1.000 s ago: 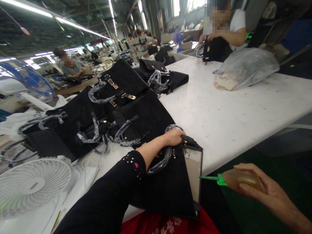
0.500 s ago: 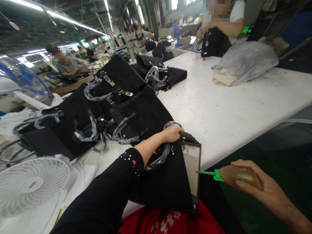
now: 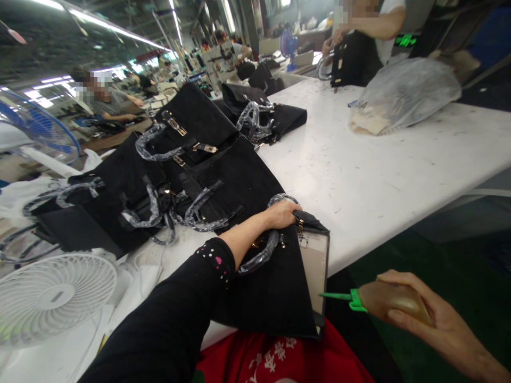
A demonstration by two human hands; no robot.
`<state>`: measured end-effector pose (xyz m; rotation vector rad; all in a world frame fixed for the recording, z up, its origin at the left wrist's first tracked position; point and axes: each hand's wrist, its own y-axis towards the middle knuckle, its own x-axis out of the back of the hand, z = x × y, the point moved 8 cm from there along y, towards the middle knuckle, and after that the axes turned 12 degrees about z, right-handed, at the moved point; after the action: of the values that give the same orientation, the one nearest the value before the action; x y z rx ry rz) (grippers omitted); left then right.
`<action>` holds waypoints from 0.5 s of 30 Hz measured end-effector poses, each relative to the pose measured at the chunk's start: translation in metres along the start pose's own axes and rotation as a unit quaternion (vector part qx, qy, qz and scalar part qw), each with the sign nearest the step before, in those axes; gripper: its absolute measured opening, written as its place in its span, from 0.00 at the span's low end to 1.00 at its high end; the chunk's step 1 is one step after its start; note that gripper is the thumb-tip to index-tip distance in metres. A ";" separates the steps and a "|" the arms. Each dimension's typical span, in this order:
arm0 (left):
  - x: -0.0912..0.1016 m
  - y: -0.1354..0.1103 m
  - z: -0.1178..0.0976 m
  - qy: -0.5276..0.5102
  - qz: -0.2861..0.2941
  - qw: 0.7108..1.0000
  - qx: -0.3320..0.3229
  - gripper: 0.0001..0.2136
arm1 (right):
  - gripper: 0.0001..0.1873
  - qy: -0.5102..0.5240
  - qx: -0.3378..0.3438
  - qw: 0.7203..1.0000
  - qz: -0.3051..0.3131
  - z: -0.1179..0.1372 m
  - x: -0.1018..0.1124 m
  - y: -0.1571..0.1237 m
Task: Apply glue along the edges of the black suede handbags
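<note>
A black handbag (image 3: 267, 298) lies at the table's near edge, its side open to show a pale lining panel (image 3: 314, 260). My left hand (image 3: 282, 214) grips the top of this bag beside its plastic-wrapped handle (image 3: 261, 255); the fingertips are partly hidden. In my right hand (image 3: 419, 308) is a brown glue bottle (image 3: 393, 303), fingers wrapped round it. Its thin green nozzle (image 3: 335, 296) points left, with the tip over the lower part of the pale panel; whether it touches, I cannot tell.
More black handbags (image 3: 199, 117) with wrapped handles pile up on the left. A white fan (image 3: 56, 298) sits at lower left, a blue fan (image 3: 35, 127) behind it. Across the white table (image 3: 383, 175) lies a clear plastic bag (image 3: 411, 96); a co-worker (image 3: 379, 26) handles another handbag.
My right hand has shifted slightly down with the glue bottle, bringing the nozzle tip lower along the pale panel. My left hand keeps its grip on the handbag.
</note>
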<state>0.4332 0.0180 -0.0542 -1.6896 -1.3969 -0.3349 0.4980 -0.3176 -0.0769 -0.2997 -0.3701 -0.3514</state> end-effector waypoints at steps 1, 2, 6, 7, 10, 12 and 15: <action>0.000 0.000 0.000 -0.001 0.000 1.000 0.000 0.07 | 0.25 -0.003 0.002 1.000 0.002 0.001 0.000 -0.002; 0.000 0.000 0.000 -0.002 -0.001 1.000 0.000 0.07 | 0.25 -0.009 0.005 1.000 0.008 0.002 -0.002 -0.004; 0.000 0.000 0.001 -0.007 -0.004 1.000 -0.003 0.07 | 0.25 -0.030 0.026 0.999 -0.006 0.012 -0.003 -0.011; 0.000 0.000 0.001 -0.008 -0.005 1.000 -0.003 0.07 | 0.25 -0.031 0.027 0.999 -0.028 0.015 0.000 -0.012; 0.000 0.000 0.002 -0.009 -0.010 1.000 -0.007 0.07 | 0.23 -0.033 0.023 0.998 -0.055 0.020 0.002 -0.014; 0.001 -0.001 0.001 -0.010 -0.011 1.000 -0.009 0.07 | 0.23 -0.050 0.025 0.998 -0.015 0.023 -0.005 -0.014; 0.002 -0.003 -0.001 -0.010 -0.011 1.000 -0.008 0.07 | 0.24 -0.067 0.028 0.997 -0.028 0.022 -0.004 -0.018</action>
<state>0.4317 0.0186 -0.0515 -1.6973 -1.4317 -0.3432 0.4812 -0.3249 -0.0546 -0.2598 -0.5193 -0.3755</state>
